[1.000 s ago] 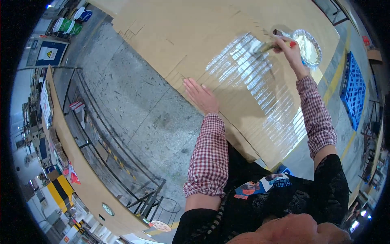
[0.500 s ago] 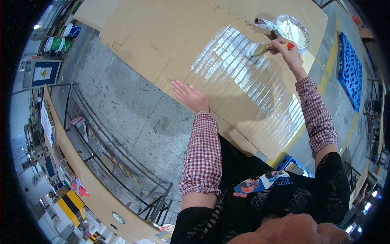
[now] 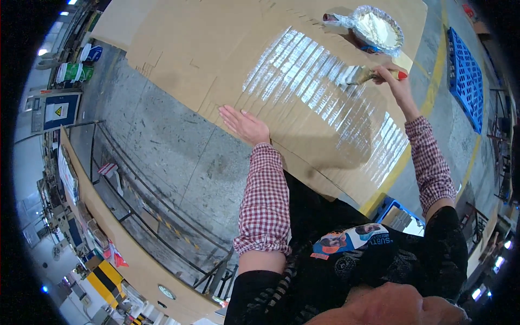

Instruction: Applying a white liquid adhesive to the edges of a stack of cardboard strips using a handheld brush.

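Observation:
My right hand (image 3: 389,76) is closed around the handle of a paintbrush (image 3: 362,76), whose red handle end sticks out past the fist. White-coated bristles touch the cardboard sheet (image 3: 216,70), at the right side of a wide patch of white streaks (image 3: 303,65). My left hand (image 3: 245,123) lies flat on the cardboard near its left edge, fingers stretched out and holding nothing. Beyond the brush stands a round foil-lined pan (image 3: 402,39) with a creamy white paste (image 3: 376,30) in it. Its wrapped handle (image 3: 337,20) points left.
A blue plastic pallet (image 3: 465,81) lies on the floor to the right, past a yellow floor line (image 3: 437,70). A blue crate (image 3: 400,212) sits near my body. On the left are a metal rail frame (image 3: 135,179), a grey cabinet (image 3: 57,111) and buckets (image 3: 73,72).
The brush and my right hand have moved a little right and down over the streaks. My left hand stays flat on the cardboard. The whole view has shifted slightly.

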`<state>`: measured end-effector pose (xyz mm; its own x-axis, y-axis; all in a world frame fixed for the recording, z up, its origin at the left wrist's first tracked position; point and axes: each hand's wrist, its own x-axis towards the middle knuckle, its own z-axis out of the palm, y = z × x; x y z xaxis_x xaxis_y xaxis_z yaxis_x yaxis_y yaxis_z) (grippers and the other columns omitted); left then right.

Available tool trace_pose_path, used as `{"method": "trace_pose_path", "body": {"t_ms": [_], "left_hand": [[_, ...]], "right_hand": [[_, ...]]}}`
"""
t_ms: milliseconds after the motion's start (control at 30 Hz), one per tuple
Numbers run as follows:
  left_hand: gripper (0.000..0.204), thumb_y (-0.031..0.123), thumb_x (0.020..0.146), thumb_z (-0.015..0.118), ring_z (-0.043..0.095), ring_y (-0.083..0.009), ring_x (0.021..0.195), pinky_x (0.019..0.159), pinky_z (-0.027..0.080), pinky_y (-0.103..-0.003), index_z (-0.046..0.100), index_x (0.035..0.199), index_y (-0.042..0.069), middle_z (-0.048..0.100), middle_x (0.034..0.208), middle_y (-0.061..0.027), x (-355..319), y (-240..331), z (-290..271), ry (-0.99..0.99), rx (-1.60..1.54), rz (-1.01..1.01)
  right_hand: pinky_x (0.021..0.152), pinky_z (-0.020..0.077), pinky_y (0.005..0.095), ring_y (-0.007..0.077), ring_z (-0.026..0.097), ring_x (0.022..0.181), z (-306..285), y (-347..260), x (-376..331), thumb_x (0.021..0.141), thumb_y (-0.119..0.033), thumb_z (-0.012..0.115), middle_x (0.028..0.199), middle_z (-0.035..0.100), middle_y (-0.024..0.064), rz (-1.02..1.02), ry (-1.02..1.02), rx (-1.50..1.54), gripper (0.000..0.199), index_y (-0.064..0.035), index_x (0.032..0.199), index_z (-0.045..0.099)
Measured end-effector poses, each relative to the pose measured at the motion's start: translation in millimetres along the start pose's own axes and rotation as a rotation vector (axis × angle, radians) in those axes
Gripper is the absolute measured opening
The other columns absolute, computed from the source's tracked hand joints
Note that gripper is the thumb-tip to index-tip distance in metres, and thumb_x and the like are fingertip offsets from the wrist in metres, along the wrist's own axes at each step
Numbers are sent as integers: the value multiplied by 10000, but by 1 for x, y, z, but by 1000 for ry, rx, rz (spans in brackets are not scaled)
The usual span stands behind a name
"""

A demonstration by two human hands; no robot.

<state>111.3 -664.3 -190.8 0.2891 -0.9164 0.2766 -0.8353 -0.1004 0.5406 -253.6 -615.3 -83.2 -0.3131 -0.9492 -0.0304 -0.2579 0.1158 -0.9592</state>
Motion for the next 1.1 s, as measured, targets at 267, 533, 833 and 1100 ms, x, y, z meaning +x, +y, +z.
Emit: {"method": "trace_pose_path", "body": {"t_ms": [267,533,833,1100], "left_hand": [[492,172,889,285,113,-312,1301,1067,83,-391,183,1313,-58,128,1396,-204,5,-4,-3,10,29,6],[481,170,893,281,124,-316,1297,1063,100,-398,197,1308,-59,134,1395,-200,3,2,-4,28,1,36],[477,199,904,274,149,-318,1290,1060,107,-391,221,1303,-56,161,1388,-204,0,-1,-2,50,15,15],[480,178,898,282,136,-332,1290,1059,102,-408,201,1307,-59,150,1389,-207,1,-4,-2,34,11,36]], "right_hand": [[516,460,221,108,556,545,-49,14,-38,823,-157,543,655,588,47,96,-55,-127,185,5,745,584],[509,459,227,109,545,526,-39,28,-38,818,-179,553,613,562,30,187,50,-117,220,14,715,570],[657,506,239,145,582,862,-52,-43,-37,887,-229,462,1104,527,118,140,-137,417,284,-9,1067,472],[728,441,243,104,533,786,29,-42,27,843,-201,539,918,603,59,-170,-124,232,195,-17,823,603]]}}
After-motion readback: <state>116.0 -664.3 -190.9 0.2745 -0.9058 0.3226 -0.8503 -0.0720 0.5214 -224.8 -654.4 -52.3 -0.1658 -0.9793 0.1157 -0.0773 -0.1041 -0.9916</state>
